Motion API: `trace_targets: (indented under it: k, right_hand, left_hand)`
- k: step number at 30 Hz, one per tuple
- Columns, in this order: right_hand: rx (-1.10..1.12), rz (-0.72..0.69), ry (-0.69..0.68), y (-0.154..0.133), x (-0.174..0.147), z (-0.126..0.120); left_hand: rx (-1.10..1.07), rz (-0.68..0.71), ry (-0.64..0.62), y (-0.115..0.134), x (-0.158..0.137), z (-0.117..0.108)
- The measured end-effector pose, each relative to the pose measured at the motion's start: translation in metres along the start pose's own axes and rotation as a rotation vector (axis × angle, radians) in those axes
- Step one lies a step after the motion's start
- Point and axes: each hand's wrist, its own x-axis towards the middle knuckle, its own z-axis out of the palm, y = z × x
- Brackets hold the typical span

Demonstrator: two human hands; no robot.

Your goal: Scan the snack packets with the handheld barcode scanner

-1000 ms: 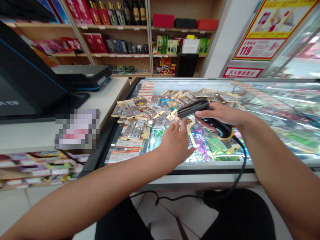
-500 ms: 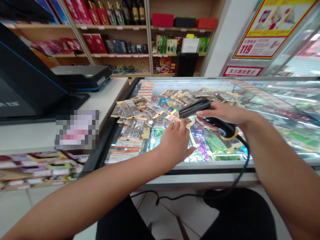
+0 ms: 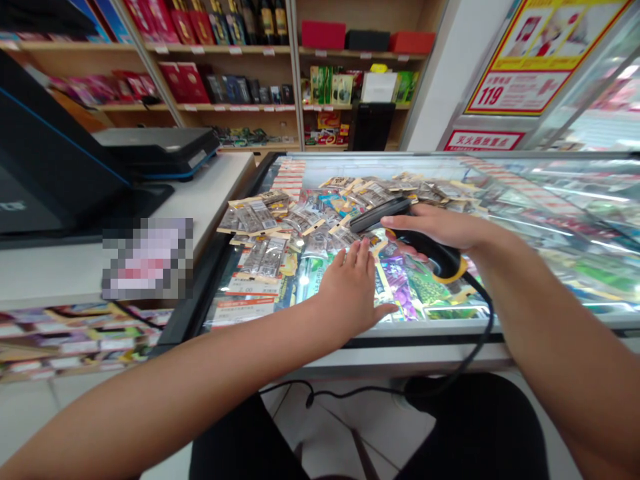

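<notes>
My right hand (image 3: 430,230) is wrapped round a black barcode scanner (image 3: 383,213) with a yellow ring at the base of its handle. The scanner's head points left, over small snack packets (image 3: 263,213) strewn on a glass-topped display case (image 3: 450,327). Just below the scanner head, my left hand (image 3: 350,290) lies palm down on the near part of the glass. Its fingers are stretched forward and its thumb sticks out to the right; what is beneath the palm is hidden. The fingertips are at the near edge of the pile of packets.
A scale (image 3: 160,150) and a dark screen (image 3: 45,153) stand on the white counter at left, with a blurred-out item (image 3: 147,260) near its edge. The scanner's cable (image 3: 480,347) hangs over the case's front edge. Shelves (image 3: 225,113) of boxes and bottles stand behind.
The left hand has flattened slightly and its thumb reaches a little further right. The scanner, in the right hand, has shifted slightly left. A small pale-edged packet by the left fingertips is now less visible.
</notes>
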Motion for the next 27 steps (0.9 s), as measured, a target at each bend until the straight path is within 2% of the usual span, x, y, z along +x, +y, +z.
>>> trace_targets:
  k: [4, 8, 11, 17, 20, 23, 25, 27]
  right_hand:
    - [0.008, -0.031, 0.006, -0.001, 0.000, 0.004]
    - [0.163, -0.084, 0.129, -0.001, 0.000, 0.002]
    - [0.237, -0.077, 0.241, -0.001, 0.000, -0.001]
    - [0.313, -0.075, 0.316, 0.001, 0.001, -0.009]
    - [0.245, -0.004, 0.268, 0.005, -0.009, -0.022]
    - [0.088, 0.154, 0.112, 0.013, -0.021, -0.039]
    - [-0.004, 0.219, 0.000, 0.019, -0.024, -0.045]
    - [-0.041, 0.212, -0.075, 0.023, -0.021, -0.045]
  left_hand:
    - [0.007, 0.023, 0.054, -0.002, 0.000, 0.002]
    - [0.009, 0.031, 0.180, -0.013, 0.003, -0.002]
    - [0.031, -0.043, 0.239, -0.030, 0.008, -0.005]
    - [0.130, -0.236, 0.184, -0.066, 0.012, -0.006]
    - [0.178, -0.281, 0.191, -0.073, 0.010, -0.008]
    - [0.193, -0.237, 0.221, -0.071, 0.007, -0.010]
    - [0.170, -0.135, 0.247, -0.066, 0.005, -0.011]
    - [0.107, 0.047, 0.238, -0.057, 0.004, -0.013]
